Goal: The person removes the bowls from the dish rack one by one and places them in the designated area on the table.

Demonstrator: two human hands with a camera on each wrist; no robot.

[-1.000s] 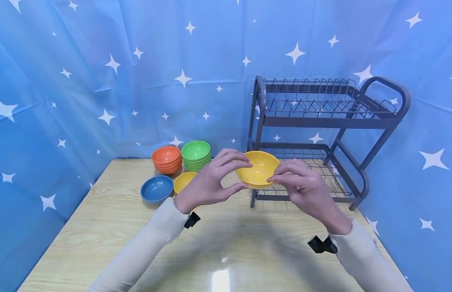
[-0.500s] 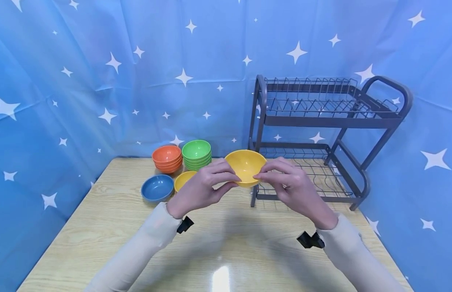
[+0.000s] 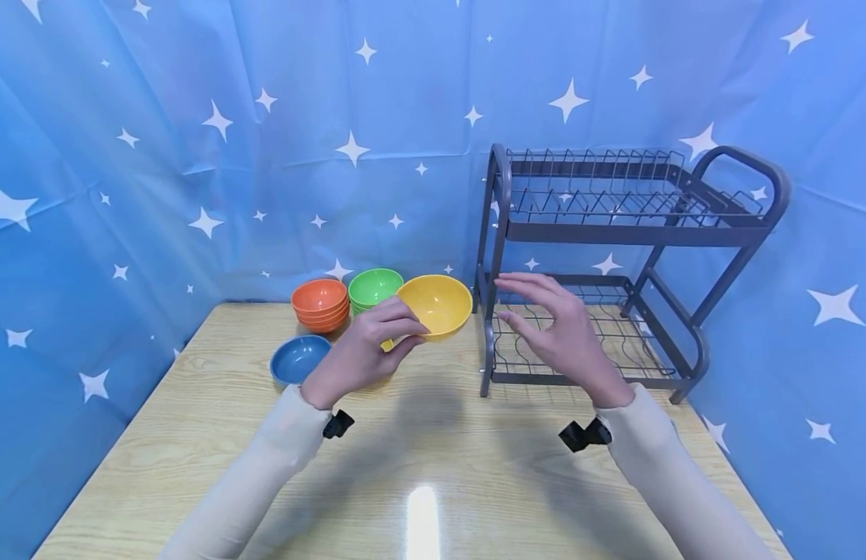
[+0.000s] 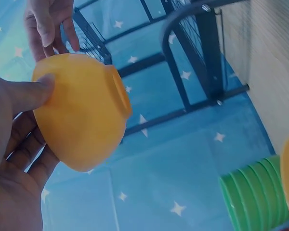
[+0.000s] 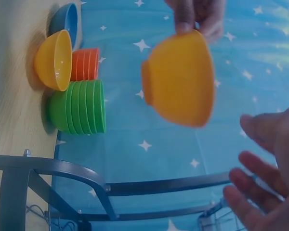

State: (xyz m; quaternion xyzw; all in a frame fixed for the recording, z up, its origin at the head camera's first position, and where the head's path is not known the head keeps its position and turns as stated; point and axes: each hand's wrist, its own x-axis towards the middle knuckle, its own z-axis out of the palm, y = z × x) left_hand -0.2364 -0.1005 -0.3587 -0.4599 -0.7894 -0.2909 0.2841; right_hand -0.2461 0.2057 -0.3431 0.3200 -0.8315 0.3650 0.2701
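My left hand (image 3: pixel 366 346) pinches the rim of a yellow bowl (image 3: pixel 440 305) between thumb and fingers, holding it in the air above the table. In the left wrist view the outside and foot of this yellow bowl (image 4: pixel 82 113) face the camera, with the thumb pressed on its wall. My right hand (image 3: pixel 562 334) is off to the bowl's right, fingers extended and apart from it, overlapping the rack's lower tier in the head view. A second yellow bowl (image 5: pixel 53 60) sits on the table, mostly hidden behind my left hand in the head view.
A stack of orange bowls (image 3: pixel 319 305), a stack of green bowls (image 3: pixel 375 287) and a blue bowl (image 3: pixel 300 359) stand at the back left of the wooden table (image 3: pixel 377 482). A dark two-tier wire rack (image 3: pixel 636 233) stands at the back right, before a starry blue curtain.
The yellow bowl has moved left from between both hands, carried by my left hand. My right hand has let go of its rim, and its fingers have straightened.
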